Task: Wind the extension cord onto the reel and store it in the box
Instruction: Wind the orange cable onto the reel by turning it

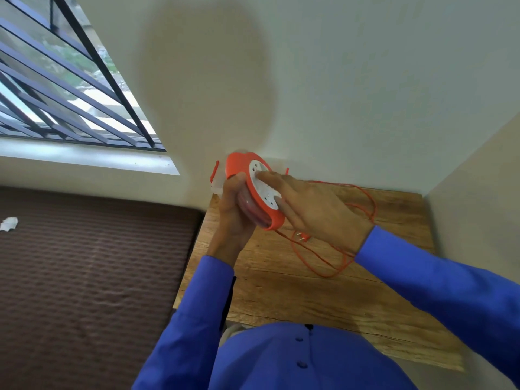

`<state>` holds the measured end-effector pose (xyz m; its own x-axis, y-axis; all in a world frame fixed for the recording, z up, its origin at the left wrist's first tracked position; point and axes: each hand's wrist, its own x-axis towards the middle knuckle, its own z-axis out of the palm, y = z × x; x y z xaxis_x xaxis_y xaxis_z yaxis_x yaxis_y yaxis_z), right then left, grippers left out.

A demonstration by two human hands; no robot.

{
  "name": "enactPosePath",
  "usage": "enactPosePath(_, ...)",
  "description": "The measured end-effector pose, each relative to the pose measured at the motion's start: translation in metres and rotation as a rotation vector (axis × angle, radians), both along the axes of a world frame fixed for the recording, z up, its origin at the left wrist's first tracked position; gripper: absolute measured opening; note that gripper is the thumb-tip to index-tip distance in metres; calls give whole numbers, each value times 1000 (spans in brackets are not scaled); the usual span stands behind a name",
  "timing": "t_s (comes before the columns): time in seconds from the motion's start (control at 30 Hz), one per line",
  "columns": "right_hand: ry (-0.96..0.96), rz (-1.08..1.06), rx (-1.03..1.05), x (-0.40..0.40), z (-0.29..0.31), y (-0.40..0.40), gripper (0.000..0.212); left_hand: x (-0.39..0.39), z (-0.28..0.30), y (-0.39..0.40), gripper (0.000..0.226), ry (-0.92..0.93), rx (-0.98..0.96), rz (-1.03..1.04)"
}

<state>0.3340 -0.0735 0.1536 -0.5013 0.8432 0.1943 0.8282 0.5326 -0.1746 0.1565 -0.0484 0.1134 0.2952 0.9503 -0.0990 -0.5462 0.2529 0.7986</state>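
Observation:
An orange reel [254, 175] with a white socket face is held up above the wooden table [281, 291]. My left hand [232, 218] grips the reel's edge from below. My right hand [312, 209] lies flat against the white face, fingers spread. Loose orange cord [332, 267] trails from the reel in loops over the table, and its plug [302, 236] rests just under my right hand. A clear box [217, 186] with an orange latch stands at the table's far left corner, mostly hidden behind the reel and my left hand.
White walls close the table in at the back and on the right. A brown quilted mattress [84, 277] lies to the left, with a white scrap [9, 223] on it. A barred window [56, 80] is at upper left.

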Motion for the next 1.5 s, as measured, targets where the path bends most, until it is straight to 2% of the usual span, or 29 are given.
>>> enactPosePath(0.1, 39, 70, -30, 13, 5, 7, 60, -2, 3, -2, 77, -41, -22, -92)
enactPosePath(0.2, -48, 215, 21, 23, 7, 10, 47, -5, 4, -3, 78, -100, -32, -160)
enactPosePath(0.27, -37, 270, 24, 28, 8, 13, 40, -7, 5, -3, 83, -152, -48, -216)
enactPosePath(0.4, 13, 254, 90, 29, 13, 19, 53, -6, 7, -3, 95, -137, -48, -271)
enactPosePath(0.47, 166, 139, 74, 23, 15, 17, 58, -3, 9, -2, 98, -83, -24, -239)
enactPosePath(0.6, 607, -212, -163, 8, 22, 22, 47, 2, 14, -4, 69, 44, 133, -154)
enactPosePath(0.67, 740, -324, -326, 5, 23, 28, 67, 0, 13, -3, 65, 133, 165, -119)
enactPosePath(0.77, 813, -461, -798, 5, 24, 28, 76, -2, 2, 2, 98, 366, 270, -95)
enactPosePath(0.83, 768, -472, -921, 5, 26, 26, 71, 0, -2, -1, 114, 373, 313, -93)
enactPosePath(0.87, 740, -462, -860, 4, 26, 25, 68, 1, -4, -4, 120, 349, 321, -96)
enactPosePath(0.93, 579, -399, -526, 3, 24, 21, 60, 3, -5, -9, 112, 262, 261, -105)
enactPosePath(1.0, 350, -282, -154, 3, 19, 14, 41, 5, -7, -9, 108, 151, 189, -111)
enactPosePath(1.03, 285, -203, -58, 3, 18, 10, 29, 5, -6, -8, 108, 117, 156, -100)
enactPosePath(1.07, 247, -110, -23, 4, 18, 5, 26, 4, -5, -7, 108, 98, 133, -87)
enactPosePath(1.13, 162, 60, -45, 10, 14, 1, 38, 2, -6, -4, 107, 85, 133, -92)
enactPosePath(1.23, -1, 147, -3, 22, 9, 5, 54, -2, -8, -4, 96, 33, 147, -130)
enactPosePath(1.37, 111, 84, -14, 25, 11, 14, 62, 5, -1, -7, 90, 45, 144, -168)
enactPosePath(1.43, 307, -77, -92, 22, 15, 17, 64, 10, 4, -11, 88, 103, 173, -151)
enactPosePath(1.5, 559, -213, -236, 20, 16, 21, 55, 13, 6, -15, 94, 150, 197, -126)
